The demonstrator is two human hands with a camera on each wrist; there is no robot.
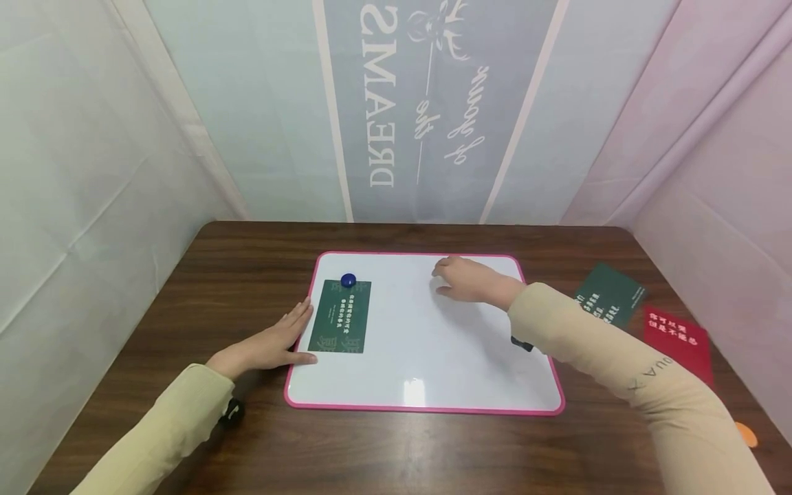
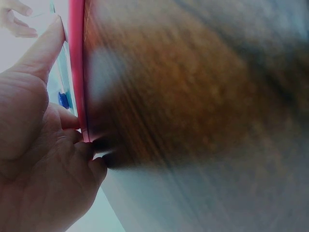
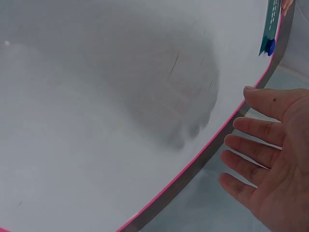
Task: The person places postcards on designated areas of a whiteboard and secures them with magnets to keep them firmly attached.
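A white board with a pink frame [image 1: 433, 357] lies flat on the dark wooden table. A green card [image 1: 341, 316] sits on its left part, with a round blue magnet [image 1: 348, 280] at the card's top edge. My left hand [image 1: 272, 344] rests flat on the table against the board's left rim, the thumb touching the frame below the card. In the left wrist view the left hand [image 2: 38, 145] lies along the pink frame [image 2: 77, 63]. My right hand [image 1: 464, 278] is over the board's upper middle. The right wrist view shows the right hand [image 3: 270, 150] with straight, spread fingers, holding nothing.
A second green card [image 1: 609, 294] and a red card [image 1: 676, 342] lie on the table right of the board. A small orange thing [image 1: 746, 434] shows at the table's right edge. Fabric walls enclose the table on three sides.
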